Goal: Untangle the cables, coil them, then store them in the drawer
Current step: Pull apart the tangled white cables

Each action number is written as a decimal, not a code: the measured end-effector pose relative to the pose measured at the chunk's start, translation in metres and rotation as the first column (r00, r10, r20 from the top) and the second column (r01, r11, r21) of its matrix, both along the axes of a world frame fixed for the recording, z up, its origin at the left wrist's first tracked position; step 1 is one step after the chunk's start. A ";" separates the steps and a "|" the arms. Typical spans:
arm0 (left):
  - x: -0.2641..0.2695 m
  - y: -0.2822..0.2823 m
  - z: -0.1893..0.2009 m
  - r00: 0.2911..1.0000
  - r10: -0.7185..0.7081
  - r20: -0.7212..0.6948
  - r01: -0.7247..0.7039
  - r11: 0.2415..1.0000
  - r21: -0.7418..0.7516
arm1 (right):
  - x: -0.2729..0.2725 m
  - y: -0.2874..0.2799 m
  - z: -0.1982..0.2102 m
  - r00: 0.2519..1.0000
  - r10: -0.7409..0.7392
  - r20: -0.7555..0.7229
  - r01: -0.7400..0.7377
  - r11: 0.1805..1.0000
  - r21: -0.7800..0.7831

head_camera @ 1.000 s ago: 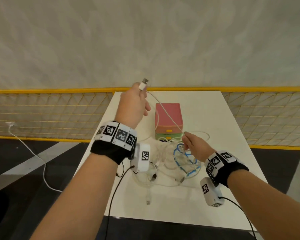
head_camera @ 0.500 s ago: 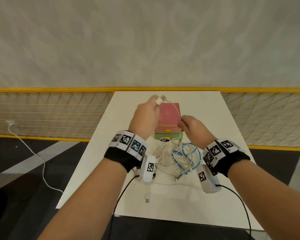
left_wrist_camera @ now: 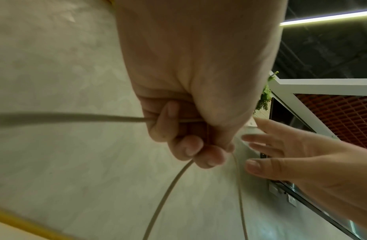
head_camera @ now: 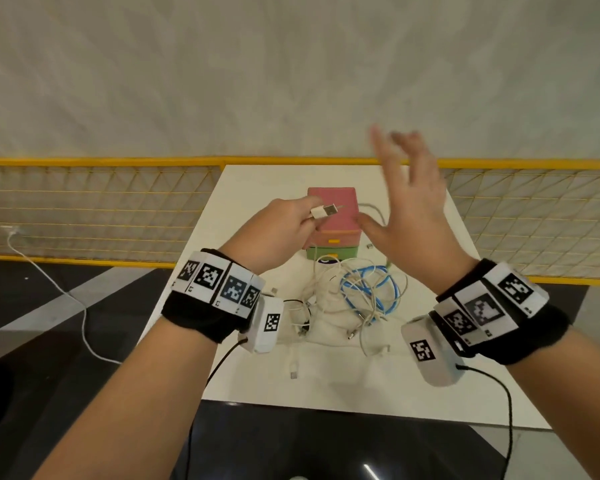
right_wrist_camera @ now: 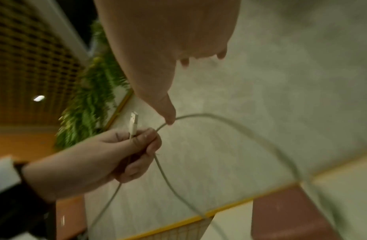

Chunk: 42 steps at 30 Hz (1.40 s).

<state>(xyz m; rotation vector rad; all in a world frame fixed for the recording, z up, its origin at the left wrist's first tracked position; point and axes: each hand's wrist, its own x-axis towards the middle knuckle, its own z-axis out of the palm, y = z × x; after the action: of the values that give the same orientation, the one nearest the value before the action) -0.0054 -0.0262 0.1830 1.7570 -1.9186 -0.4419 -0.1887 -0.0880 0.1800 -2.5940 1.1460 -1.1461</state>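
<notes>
My left hand (head_camera: 302, 221) grips a white USB cable just behind its plug (head_camera: 324, 212), above the pink-topped drawer box (head_camera: 340, 223). In the left wrist view its fingers (left_wrist_camera: 188, 146) curl round the white cable (left_wrist_camera: 75, 117). My right hand (head_camera: 400, 192) is raised to the right of the box, fingers spread and blurred, holding nothing. In the right wrist view the cable loop (right_wrist_camera: 240, 123) arcs from the left hand (right_wrist_camera: 116, 151) past my right thumb tip (right_wrist_camera: 170, 119). A tangle of white cables (head_camera: 326, 296) and a blue cable (head_camera: 371, 289) lies on the white table (head_camera: 361, 386).
The box has a green lower drawer (head_camera: 331, 253), closed, with a yellow handle. A yellow mesh fence (head_camera: 101, 209) runs behind the table on both sides. Another white cable (head_camera: 49, 282) trails on the dark floor at left. A loose plug (head_camera: 293, 370) lies near the table's front.
My left hand came down and to the right with the USB plug, over the box. My right hand let go of the cable, opened and rose up to the right.
</notes>
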 end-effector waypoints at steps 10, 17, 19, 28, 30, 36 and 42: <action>0.006 0.025 -0.006 0.916 0.042 -0.399 -0.102 0.986 -0.131 | -0.017 0.049 -0.002 0.751 0.565 -0.342 -0.416 0.807 0.420; -0.002 0.037 0.014 0.722 -0.030 -0.691 -0.050 0.994 -0.095 | -0.007 0.057 0.005 0.786 0.580 -0.214 -0.397 0.739 0.544; -0.014 0.036 0.016 0.704 -0.051 -0.708 -0.020 0.996 -0.092 | 0.008 0.049 0.003 0.847 0.532 -0.013 -0.406 0.661 0.630; -0.007 0.031 0.005 0.885 0.059 -0.461 -0.191 0.951 -0.243 | 0.050 0.056 -0.039 0.757 0.526 0.388 -0.589 0.294 0.753; 0.005 0.031 0.001 0.748 0.070 -0.660 -0.298 0.924 -0.240 | 0.050 0.059 -0.064 0.753 0.637 0.165 -0.471 0.347 0.811; 0.041 0.043 -0.019 0.660 0.285 -0.695 -0.326 0.942 0.076 | 0.054 0.046 -0.119 0.540 0.764 -0.354 -0.173 0.512 0.841; 0.052 0.057 -0.056 0.762 0.427 -0.487 -0.322 0.902 0.287 | 0.087 0.037 -0.161 0.501 0.701 -0.508 -0.120 0.638 0.761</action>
<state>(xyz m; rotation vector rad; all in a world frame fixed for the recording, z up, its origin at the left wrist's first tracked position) 0.0469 0.0306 0.1272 1.8228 -1.1212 -0.8807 -0.1021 -0.0506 0.0186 -2.4914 0.6108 0.5485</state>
